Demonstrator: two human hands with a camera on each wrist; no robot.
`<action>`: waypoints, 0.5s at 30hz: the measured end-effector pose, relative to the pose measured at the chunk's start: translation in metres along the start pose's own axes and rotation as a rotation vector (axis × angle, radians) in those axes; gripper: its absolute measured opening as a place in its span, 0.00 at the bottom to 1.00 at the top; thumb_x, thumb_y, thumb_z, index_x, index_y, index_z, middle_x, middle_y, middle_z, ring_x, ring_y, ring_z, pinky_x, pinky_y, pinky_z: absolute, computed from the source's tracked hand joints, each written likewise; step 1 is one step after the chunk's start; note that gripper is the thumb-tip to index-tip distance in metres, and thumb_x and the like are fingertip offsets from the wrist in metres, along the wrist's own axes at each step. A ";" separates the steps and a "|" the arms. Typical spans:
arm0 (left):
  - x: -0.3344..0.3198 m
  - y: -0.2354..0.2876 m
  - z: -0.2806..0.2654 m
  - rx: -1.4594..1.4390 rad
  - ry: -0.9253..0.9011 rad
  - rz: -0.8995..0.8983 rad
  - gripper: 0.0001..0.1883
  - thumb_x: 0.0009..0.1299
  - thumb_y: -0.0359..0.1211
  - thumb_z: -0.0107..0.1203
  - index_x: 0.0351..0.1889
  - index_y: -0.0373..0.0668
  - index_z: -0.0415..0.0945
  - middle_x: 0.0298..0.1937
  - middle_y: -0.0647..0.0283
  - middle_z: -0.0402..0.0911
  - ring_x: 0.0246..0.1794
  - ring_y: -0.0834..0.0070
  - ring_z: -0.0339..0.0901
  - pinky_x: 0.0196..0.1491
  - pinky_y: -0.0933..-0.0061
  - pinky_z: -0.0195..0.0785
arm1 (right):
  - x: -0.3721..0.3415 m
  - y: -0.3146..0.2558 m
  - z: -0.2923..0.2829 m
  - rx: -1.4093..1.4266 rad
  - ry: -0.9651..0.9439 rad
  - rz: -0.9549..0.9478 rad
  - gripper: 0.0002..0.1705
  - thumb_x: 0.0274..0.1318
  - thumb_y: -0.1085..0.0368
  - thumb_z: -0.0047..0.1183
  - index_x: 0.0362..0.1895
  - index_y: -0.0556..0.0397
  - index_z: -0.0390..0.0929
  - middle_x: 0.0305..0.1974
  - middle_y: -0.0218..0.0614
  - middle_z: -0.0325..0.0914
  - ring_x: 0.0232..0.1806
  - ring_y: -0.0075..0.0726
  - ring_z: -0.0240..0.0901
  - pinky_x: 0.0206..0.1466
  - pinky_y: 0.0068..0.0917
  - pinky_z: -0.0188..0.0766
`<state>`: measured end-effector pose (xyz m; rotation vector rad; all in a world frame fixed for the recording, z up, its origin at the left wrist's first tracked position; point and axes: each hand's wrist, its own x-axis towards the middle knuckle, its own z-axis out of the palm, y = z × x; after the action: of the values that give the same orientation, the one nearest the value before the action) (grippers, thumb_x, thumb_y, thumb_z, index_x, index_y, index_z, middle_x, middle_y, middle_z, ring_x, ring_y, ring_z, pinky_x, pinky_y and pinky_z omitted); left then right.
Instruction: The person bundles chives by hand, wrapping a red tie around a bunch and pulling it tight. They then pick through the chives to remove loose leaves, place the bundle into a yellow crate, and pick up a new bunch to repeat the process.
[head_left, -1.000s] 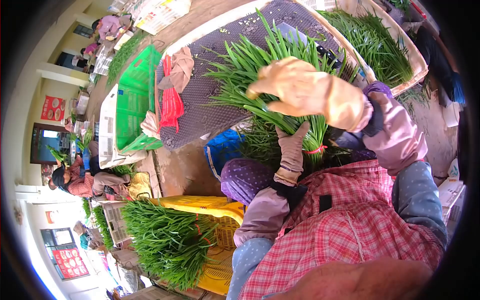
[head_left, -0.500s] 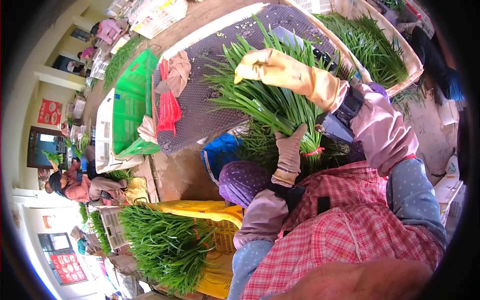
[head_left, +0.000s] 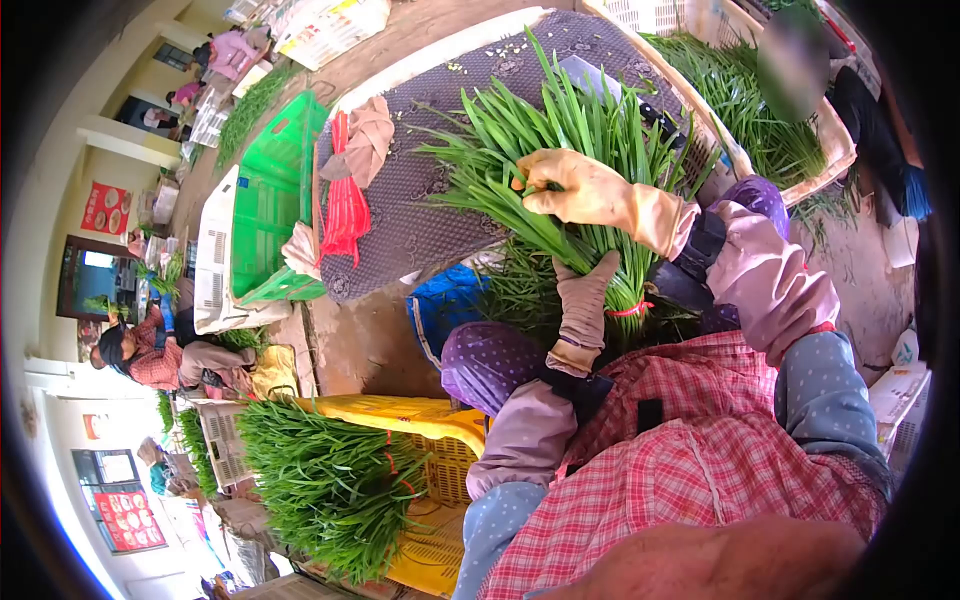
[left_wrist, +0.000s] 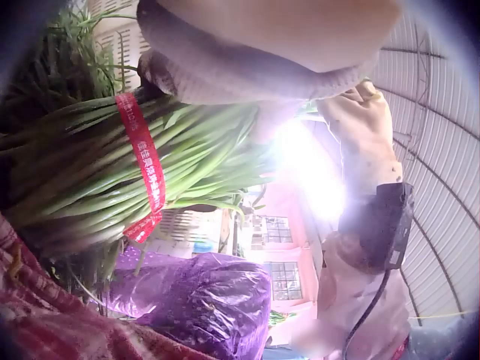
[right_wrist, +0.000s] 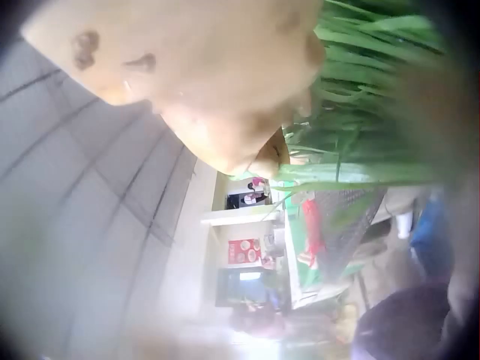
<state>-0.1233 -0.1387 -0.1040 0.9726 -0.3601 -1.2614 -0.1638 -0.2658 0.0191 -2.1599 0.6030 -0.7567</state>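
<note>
A bunch of garlic chives point(head_left: 540, 120) lies across the lap and the work surface, leaf tips pointing away. A printed red band point(left_wrist: 142, 157) wraps its pale stems close to the apron. My left hand point(head_left: 583, 308), in a beige glove, grips the bunch just above that band, thumb across the front. Over the leaves, my right hand point(head_left: 590, 188) in a cream rubber glove has its fingers curled. In the right wrist view its fingertips pinch a leaf blade point(right_wrist: 352, 175); the rest of its grip is hidden.
A knife point(head_left: 590, 76) lies behind the leaves on the dark mat point(head_left: 410, 210). Red bands point(head_left: 343, 215) and a cloth point(head_left: 362, 142) sit at the mat's left. Around stand a green crate point(head_left: 270, 200), a yellow crate point(head_left: 450, 465) of bunches and a white crate point(head_left: 838, 160) of chives.
My right hand swept up and away over the leaves, then came down closer to the left hand, onto the leaves. My left hand keeps its grip on the bunch.
</note>
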 end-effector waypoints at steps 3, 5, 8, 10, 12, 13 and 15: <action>-0.001 -0.002 -0.003 -0.025 -0.015 -0.068 0.31 0.56 0.17 0.63 0.58 0.44 0.66 0.47 0.68 0.79 0.41 0.77 0.76 0.47 0.76 0.71 | 0.006 0.006 -0.010 0.799 0.138 0.269 0.20 0.60 0.53 0.56 0.43 0.58 0.80 0.45 0.33 0.80 0.47 0.28 0.73 0.54 0.30 0.68; 0.001 -0.003 0.002 0.080 0.002 0.022 0.31 0.56 0.16 0.62 0.58 0.44 0.66 0.47 0.67 0.79 0.41 0.77 0.76 0.47 0.73 0.72 | 0.021 -0.006 -0.026 0.668 0.070 0.018 0.15 0.63 0.57 0.54 0.45 0.55 0.78 0.45 0.30 0.78 0.47 0.26 0.72 0.53 0.26 0.69; 0.010 -0.016 -0.009 0.053 0.008 -0.026 0.38 0.54 0.15 0.64 0.63 0.44 0.62 0.51 0.65 0.78 0.47 0.74 0.76 0.52 0.71 0.71 | 0.041 -0.046 -0.027 -0.254 0.016 -0.194 0.16 0.58 0.68 0.52 0.52 0.48 0.76 0.56 0.41 0.72 0.61 0.45 0.65 0.66 0.37 0.58; 0.021 -0.031 -0.021 0.050 0.026 -0.023 0.38 0.54 0.15 0.63 0.63 0.43 0.62 0.51 0.64 0.78 0.47 0.73 0.76 0.52 0.69 0.71 | 0.050 -0.056 -0.015 -0.509 -0.019 -0.229 0.18 0.56 0.65 0.54 0.52 0.45 0.77 0.62 0.46 0.65 0.69 0.55 0.54 0.72 0.44 0.51; 0.035 -0.043 -0.033 -0.553 -0.023 -0.202 0.35 0.56 0.16 0.60 0.63 0.44 0.62 0.53 0.62 0.77 0.50 0.70 0.75 0.53 0.64 0.72 | 0.053 -0.049 -0.002 -0.649 -0.071 -0.220 0.16 0.52 0.62 0.57 0.47 0.47 0.80 0.58 0.46 0.71 0.68 0.55 0.56 0.71 0.43 0.51; 0.038 -0.045 -0.035 -0.753 -0.032 -0.266 0.34 0.57 0.16 0.59 0.63 0.44 0.62 0.53 0.61 0.77 0.51 0.69 0.75 0.53 0.62 0.72 | 0.059 -0.038 0.007 -0.740 -0.102 -0.207 0.14 0.50 0.61 0.58 0.42 0.48 0.82 0.55 0.45 0.74 0.67 0.52 0.59 0.71 0.42 0.52; 0.038 -0.049 -0.036 -0.371 -0.074 -0.113 0.30 0.61 0.20 0.57 0.63 0.45 0.63 0.56 0.59 0.75 0.53 0.67 0.73 0.54 0.58 0.72 | 0.067 -0.023 0.011 -0.726 -0.164 -0.239 0.09 0.48 0.61 0.59 0.32 0.50 0.83 0.45 0.40 0.80 0.59 0.47 0.68 0.68 0.40 0.57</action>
<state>-0.1165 -0.1578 -0.1732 0.6373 -0.1215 -1.4093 -0.1049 -0.2880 0.0532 -2.9696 0.5977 -0.5127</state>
